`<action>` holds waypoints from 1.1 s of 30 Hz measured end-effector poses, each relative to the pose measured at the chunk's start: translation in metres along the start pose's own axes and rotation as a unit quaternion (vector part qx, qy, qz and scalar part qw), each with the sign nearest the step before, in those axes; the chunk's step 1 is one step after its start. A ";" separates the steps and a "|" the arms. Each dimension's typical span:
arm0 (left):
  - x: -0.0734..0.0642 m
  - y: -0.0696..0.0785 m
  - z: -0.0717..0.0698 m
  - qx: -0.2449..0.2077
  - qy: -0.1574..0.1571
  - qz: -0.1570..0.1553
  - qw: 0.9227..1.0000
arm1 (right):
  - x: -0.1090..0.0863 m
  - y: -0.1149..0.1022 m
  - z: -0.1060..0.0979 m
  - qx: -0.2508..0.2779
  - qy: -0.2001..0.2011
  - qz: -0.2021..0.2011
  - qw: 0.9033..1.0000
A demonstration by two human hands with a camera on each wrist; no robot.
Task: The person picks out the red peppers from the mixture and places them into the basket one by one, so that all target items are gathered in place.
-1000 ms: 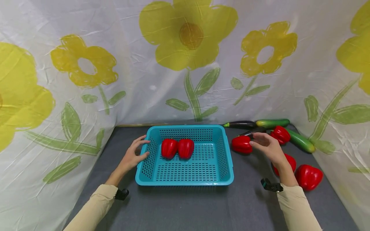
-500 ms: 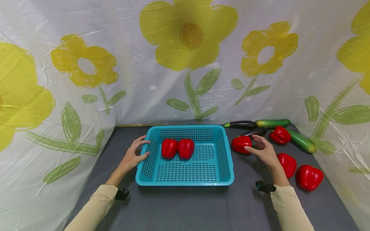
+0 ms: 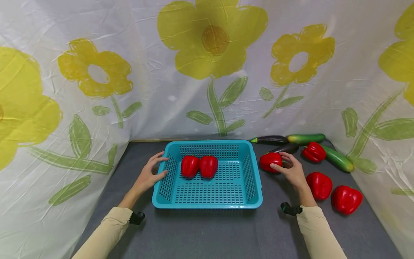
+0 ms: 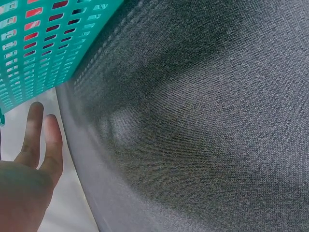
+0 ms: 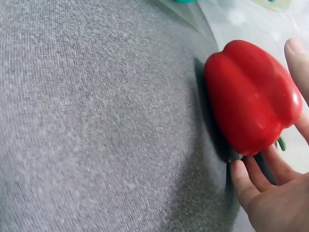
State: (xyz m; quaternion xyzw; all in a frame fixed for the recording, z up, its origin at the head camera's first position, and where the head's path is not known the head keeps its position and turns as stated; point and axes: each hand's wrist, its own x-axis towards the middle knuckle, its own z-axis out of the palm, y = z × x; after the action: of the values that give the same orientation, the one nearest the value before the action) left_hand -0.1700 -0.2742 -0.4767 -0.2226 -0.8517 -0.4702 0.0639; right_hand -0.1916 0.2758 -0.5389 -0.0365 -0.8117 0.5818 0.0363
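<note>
At the left rim of a blue plastic basket, my left hand has its fingertips and thumb over the edge. Two loosely extended fingers show below the basket's perforated wall in the left wrist view. Inside the basket, two red bell peppers lie side by side. My right hand is around the near end of another red bell pepper, right of the basket. In the right wrist view the thumb is raised beside this pepper and the fingers spread by its lower end; firm contact cannot be made out.
Further right lie more red bell peppers, two of them near the right edge. Dark eggplants and green zucchini lie toward the back right corner. A flowered white sheet encloses the dark table on three sides.
My right hand has moved left and slightly down, from beside the red bell pepper to around its near end. My left hand and the basket have stayed in place.
</note>
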 end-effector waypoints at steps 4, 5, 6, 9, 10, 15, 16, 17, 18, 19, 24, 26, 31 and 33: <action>0.000 0.001 0.000 0.002 0.000 -0.004 1.000 | 0.001 0.001 0.004 0.013 0.011 -0.006 1.000; 0.000 0.001 0.000 0.003 0.000 -0.003 1.000 | 0.002 0.001 0.005 0.016 0.014 -0.008 1.000; 0.000 0.000 0.000 0.006 0.000 -0.002 1.000 | 0.002 0.001 0.005 0.018 0.016 -0.009 1.000; 0.000 0.001 0.000 0.008 0.000 -0.003 1.000 | 0.002 0.002 0.007 0.020 0.023 -0.009 0.999; 0.000 0.000 0.000 0.006 0.001 -0.004 1.000 | 0.002 0.002 0.007 0.019 0.025 -0.008 0.999; 0.001 -0.016 0.002 0.002 0.007 -0.005 1.000 | 0.003 0.001 0.007 0.021 0.027 0.004 0.999; 0.000 -0.022 0.003 0.005 0.007 -0.005 1.000 | 0.003 0.001 0.007 0.022 0.025 0.005 0.999; 0.000 -0.026 0.003 0.007 0.007 -0.006 1.000 | 0.002 0.000 0.006 0.023 0.023 0.008 0.999; 0.000 -0.030 0.003 0.008 0.007 -0.007 1.000 | 0.002 0.000 0.006 0.023 0.021 0.009 0.999; -0.001 -0.033 0.004 0.008 0.007 -0.007 1.000 | 0.002 0.000 0.005 0.023 0.016 0.010 1.000; -0.002 -0.037 0.003 -0.004 0.005 -0.006 1.000 | 0.001 -0.001 0.001 0.028 0.009 0.018 0.999; -0.002 -0.037 0.003 -0.005 0.004 -0.005 1.000 | 0.001 -0.002 -0.001 0.029 0.003 0.019 0.999; -0.001 -0.035 0.003 -0.003 0.004 -0.009 1.000 | -0.002 -0.004 -0.006 0.029 -0.011 0.024 0.999; -0.001 -0.035 0.003 -0.003 0.004 -0.010 1.000 | -0.003 -0.005 -0.009 0.032 -0.008 0.028 0.999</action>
State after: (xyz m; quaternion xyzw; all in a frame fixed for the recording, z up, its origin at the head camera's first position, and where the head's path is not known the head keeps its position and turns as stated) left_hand -0.1842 -0.2877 -0.5054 -0.2119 -0.8523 -0.4741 0.0621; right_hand -0.1876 0.2819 -0.5313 -0.0539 -0.7918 0.6082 0.0148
